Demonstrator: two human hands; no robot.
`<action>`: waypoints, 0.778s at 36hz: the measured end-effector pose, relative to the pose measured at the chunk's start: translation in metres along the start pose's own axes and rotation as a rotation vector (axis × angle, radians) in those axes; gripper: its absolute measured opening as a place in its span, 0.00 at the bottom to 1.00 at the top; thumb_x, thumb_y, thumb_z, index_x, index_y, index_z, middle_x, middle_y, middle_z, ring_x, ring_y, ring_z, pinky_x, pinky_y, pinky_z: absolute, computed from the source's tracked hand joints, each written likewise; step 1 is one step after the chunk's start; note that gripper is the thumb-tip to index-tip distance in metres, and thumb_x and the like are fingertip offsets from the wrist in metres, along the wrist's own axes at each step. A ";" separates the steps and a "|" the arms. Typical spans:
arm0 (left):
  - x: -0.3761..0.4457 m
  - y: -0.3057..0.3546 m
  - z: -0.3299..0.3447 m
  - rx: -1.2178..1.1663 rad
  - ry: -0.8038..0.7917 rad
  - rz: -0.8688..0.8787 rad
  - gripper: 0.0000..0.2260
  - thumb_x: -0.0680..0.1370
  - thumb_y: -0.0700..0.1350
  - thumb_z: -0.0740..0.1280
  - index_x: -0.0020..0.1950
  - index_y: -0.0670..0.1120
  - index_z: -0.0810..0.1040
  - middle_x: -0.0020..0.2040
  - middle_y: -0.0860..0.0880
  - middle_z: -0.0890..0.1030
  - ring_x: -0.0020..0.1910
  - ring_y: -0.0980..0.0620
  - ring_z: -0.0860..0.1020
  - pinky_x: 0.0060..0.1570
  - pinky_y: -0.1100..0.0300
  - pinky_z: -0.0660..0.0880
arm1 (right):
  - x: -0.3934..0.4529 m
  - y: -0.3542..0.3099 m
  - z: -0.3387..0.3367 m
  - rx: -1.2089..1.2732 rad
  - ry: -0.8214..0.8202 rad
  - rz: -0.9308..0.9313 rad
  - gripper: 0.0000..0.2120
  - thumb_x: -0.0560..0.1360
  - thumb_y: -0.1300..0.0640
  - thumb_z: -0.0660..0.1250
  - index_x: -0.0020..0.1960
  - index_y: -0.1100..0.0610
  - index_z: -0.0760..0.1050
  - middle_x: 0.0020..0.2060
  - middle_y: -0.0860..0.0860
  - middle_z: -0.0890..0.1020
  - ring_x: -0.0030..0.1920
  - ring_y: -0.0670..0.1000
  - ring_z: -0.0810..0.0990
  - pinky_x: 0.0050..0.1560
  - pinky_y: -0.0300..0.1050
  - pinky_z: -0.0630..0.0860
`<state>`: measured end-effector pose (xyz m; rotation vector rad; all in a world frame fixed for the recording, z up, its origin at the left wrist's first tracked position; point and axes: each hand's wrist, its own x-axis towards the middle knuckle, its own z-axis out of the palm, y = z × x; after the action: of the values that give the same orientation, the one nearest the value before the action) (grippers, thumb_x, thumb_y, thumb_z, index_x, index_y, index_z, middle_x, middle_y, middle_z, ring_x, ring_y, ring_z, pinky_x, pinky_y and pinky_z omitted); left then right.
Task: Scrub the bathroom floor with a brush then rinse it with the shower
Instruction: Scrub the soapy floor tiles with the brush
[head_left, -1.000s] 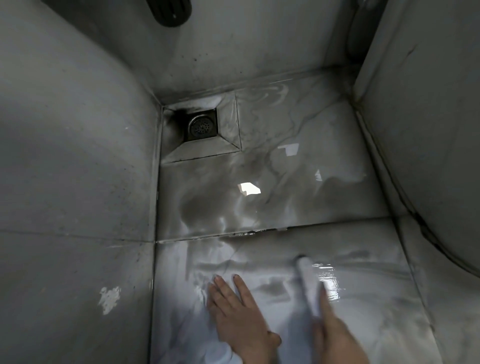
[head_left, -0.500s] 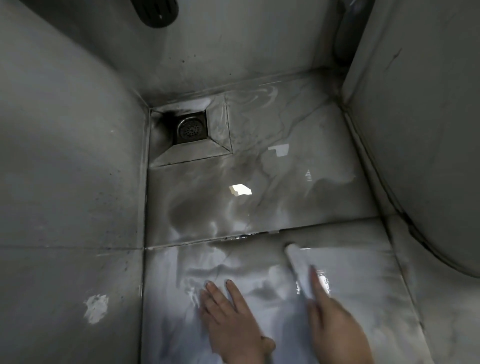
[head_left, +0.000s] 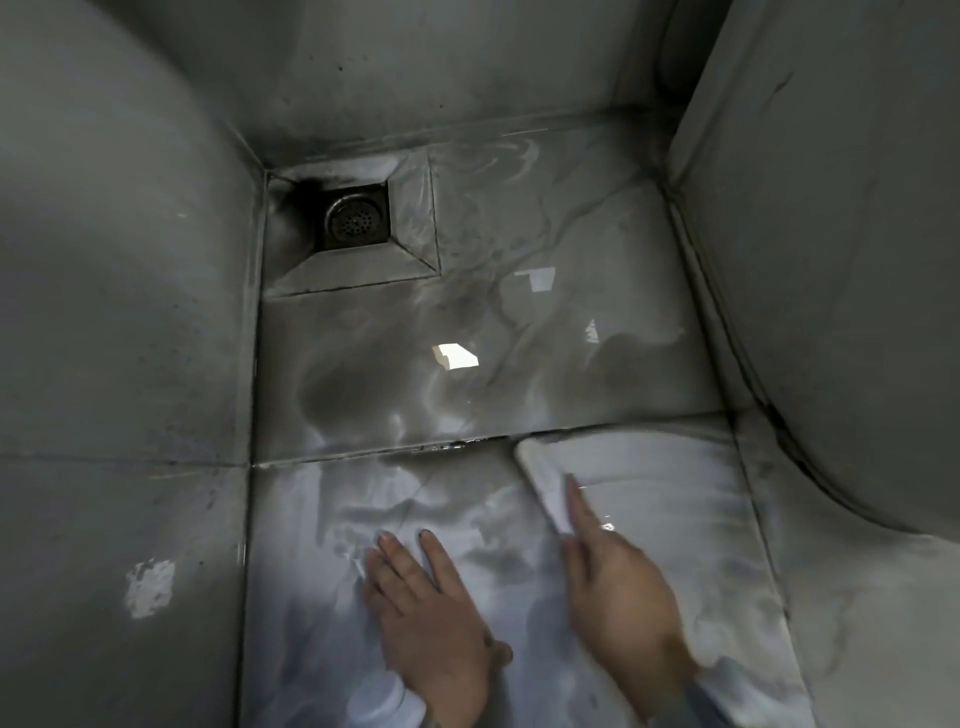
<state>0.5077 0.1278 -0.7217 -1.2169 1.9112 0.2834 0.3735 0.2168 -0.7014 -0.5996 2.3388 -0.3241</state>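
on the far left we see a grey tiled wall (head_left: 119, 312), speckled with dark spots and carrying a chipped white patch (head_left: 149, 588) low down. where that wall meets the back wall, a round perforated metal drain (head_left: 354, 223) sits in a dark square recess in the corner. from there the glossy grey marbled tile floor (head_left: 467, 374) spreads out, wet and streaked with pale suds, with bright reflections on it and a dark grout line (head_left: 467, 444) crossing it side to side.

nearer us, our left hand (head_left: 426, 608) lies flat on the wet floor, palm down, fingers straight and slightly spread, gripping nothing. just right of it, our right hand (head_left: 618, 587) grips the white plastic scrubbing brush (head_left: 543, 478): the forefinger is stretched along its back and the other fingers wrap it from beneath, though we cannot see them. the brush slants up and to the left, with its far tip at the grout line and its underside on the floor. it is blurred. a bluish sleeve (head_left: 722, 691) covers the right wrist. at far right curves a pale grey rounded fixture (head_left: 857, 260).
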 end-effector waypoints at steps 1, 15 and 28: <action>0.000 0.000 0.001 0.004 -0.002 -0.001 0.68 0.67 0.74 0.70 0.69 0.34 0.21 0.73 0.21 0.31 0.77 0.24 0.38 0.77 0.35 0.45 | 0.000 -0.002 0.000 -0.034 -0.038 -0.040 0.29 0.83 0.44 0.54 0.79 0.31 0.44 0.60 0.48 0.82 0.57 0.54 0.81 0.53 0.50 0.75; 0.001 -0.003 0.001 0.025 0.013 0.017 0.68 0.67 0.76 0.68 0.73 0.33 0.24 0.72 0.20 0.31 0.77 0.22 0.39 0.77 0.34 0.45 | 0.024 0.039 -0.038 0.051 0.219 0.150 0.29 0.84 0.50 0.57 0.82 0.42 0.52 0.57 0.62 0.83 0.54 0.65 0.81 0.50 0.54 0.76; 0.001 -0.005 0.003 0.030 0.022 0.023 0.68 0.67 0.77 0.66 0.71 0.32 0.23 0.70 0.18 0.31 0.76 0.21 0.39 0.76 0.33 0.46 | 0.031 0.120 -0.091 -0.023 0.269 0.359 0.27 0.83 0.48 0.55 0.81 0.41 0.54 0.58 0.67 0.80 0.53 0.69 0.79 0.51 0.57 0.73</action>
<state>0.5131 0.1269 -0.7234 -1.1837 1.9420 0.2534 0.2518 0.3108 -0.6989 -0.1423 2.6518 -0.2213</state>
